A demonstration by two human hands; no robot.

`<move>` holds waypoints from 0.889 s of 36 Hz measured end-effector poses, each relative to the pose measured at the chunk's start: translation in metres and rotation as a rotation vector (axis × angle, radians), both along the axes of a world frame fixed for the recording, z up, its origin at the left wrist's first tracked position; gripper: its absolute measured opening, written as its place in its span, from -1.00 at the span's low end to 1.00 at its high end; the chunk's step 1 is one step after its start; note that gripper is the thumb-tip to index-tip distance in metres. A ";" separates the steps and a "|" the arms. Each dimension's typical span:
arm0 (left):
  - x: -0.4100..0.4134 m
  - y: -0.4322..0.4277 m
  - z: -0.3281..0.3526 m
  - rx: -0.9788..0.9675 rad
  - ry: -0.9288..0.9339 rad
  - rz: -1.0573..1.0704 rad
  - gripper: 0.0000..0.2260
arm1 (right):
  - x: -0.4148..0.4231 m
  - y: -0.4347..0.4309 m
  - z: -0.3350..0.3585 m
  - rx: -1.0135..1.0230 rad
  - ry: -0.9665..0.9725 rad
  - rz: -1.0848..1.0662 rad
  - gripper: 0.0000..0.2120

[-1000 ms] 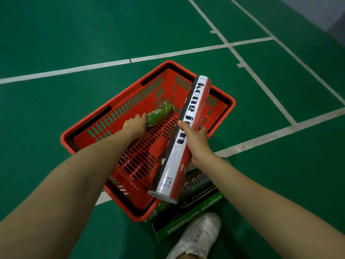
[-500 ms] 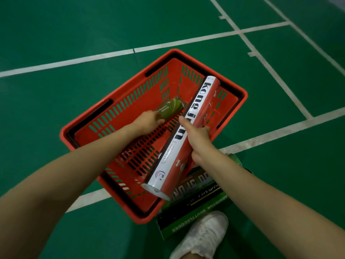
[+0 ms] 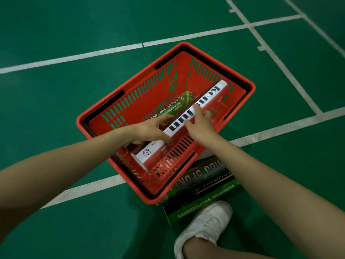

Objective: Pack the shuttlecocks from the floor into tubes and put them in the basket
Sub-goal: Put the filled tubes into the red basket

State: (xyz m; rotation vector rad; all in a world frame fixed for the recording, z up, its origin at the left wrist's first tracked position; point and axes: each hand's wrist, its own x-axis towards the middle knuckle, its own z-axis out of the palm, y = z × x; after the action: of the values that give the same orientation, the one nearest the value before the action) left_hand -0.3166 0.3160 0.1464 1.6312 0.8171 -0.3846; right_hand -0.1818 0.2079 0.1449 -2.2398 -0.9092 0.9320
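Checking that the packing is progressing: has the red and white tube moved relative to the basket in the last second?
Yes. The red and white tube has gone down from above the basket's rim into the basket, beside the green tube.

I see the basket [image 3: 240, 85] open at the top, so entry from above is free. Inside, the white tube [image 3: 188, 120] runs corner to corner with the green tube [image 3: 171, 107] just beside it, filling the middle; bare floor of the basket remains toward the left wall. My left hand [image 3: 151, 129] and right hand [image 3: 199, 126] crowd the centre. Boxes [image 3: 201, 195] and a shoe [image 3: 205, 223] block the near side.
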 end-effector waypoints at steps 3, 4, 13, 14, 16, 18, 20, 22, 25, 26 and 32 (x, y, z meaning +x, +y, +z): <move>0.004 0.000 -0.019 0.077 0.063 -0.047 -0.19 | 0.005 -0.002 -0.007 -0.234 -0.463 0.397 -0.57; 0.007 -0.001 -0.026 0.108 0.076 -0.072 -0.17 | 0.006 -0.001 -0.008 -0.344 -0.539 0.492 -0.57; 0.009 -0.010 -0.089 0.425 0.282 -0.260 -0.06 | 0.036 0.012 -0.007 -0.662 -0.659 0.626 -0.60; 0.011 -0.012 -0.092 0.441 0.299 -0.261 -0.06 | 0.039 0.011 -0.009 -0.651 -0.679 0.624 -0.60; 0.015 -0.015 -0.094 0.445 0.314 -0.242 -0.07 | 0.041 0.008 -0.015 -0.585 -0.711 0.600 -0.62; 0.016 -0.015 -0.095 0.437 0.330 -0.238 -0.07 | 0.042 0.006 -0.019 -0.497 -0.717 0.562 -0.68; 0.017 -0.015 -0.096 0.448 0.357 -0.248 -0.05 | 0.042 0.004 -0.021 -0.424 -0.738 0.523 -0.74; 0.021 -0.020 -0.093 0.487 0.393 -0.237 -0.12 | 0.043 0.003 -0.021 -0.345 -0.752 0.484 -0.76; 0.036 -0.031 -0.080 0.559 0.392 -0.183 -0.36 | 0.043 -0.003 -0.017 -0.224 -0.720 0.467 -0.73; 0.042 -0.035 -0.072 0.573 0.346 -0.155 -0.43 | 0.044 -0.006 -0.014 -0.173 -0.704 0.470 -0.72; 0.060 -0.073 -0.006 1.022 0.114 -0.181 -0.70 | 0.079 -0.058 0.010 0.072 -0.894 0.558 -0.73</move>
State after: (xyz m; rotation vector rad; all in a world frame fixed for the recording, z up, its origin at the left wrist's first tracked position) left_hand -0.2564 0.2428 0.1400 2.6615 1.0330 -0.1786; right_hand -0.1027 0.1502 0.1553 -2.3691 -1.9792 0.0153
